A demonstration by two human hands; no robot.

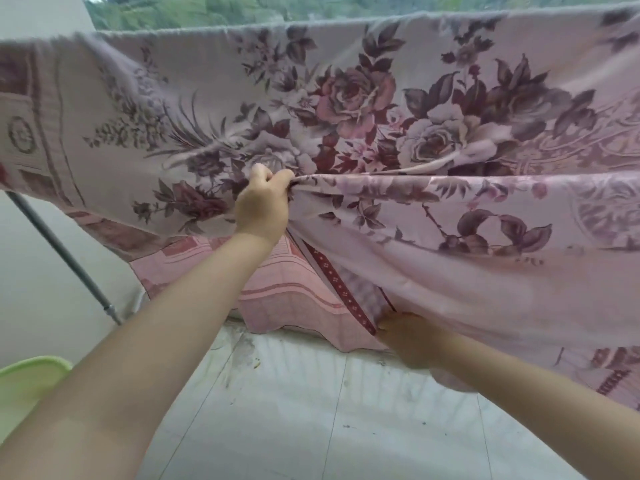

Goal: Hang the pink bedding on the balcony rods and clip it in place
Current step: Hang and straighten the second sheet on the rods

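A pale, glossy tiled floor (311,410) fills the six o'clock part of the view, its thin grout lines running away from the camera; grey smudges and small specks of dirt mark it near the centre. At nine o'clock stands a plain off-white wall (31,258), crossed by a slanting grey metal pole (65,258) with a joint collar low down. A light green plastic basin rim (27,379) shows at eight o'clock (only its corner). At twelve o'clock, blurred green trees (194,10) stand in soft daylight.
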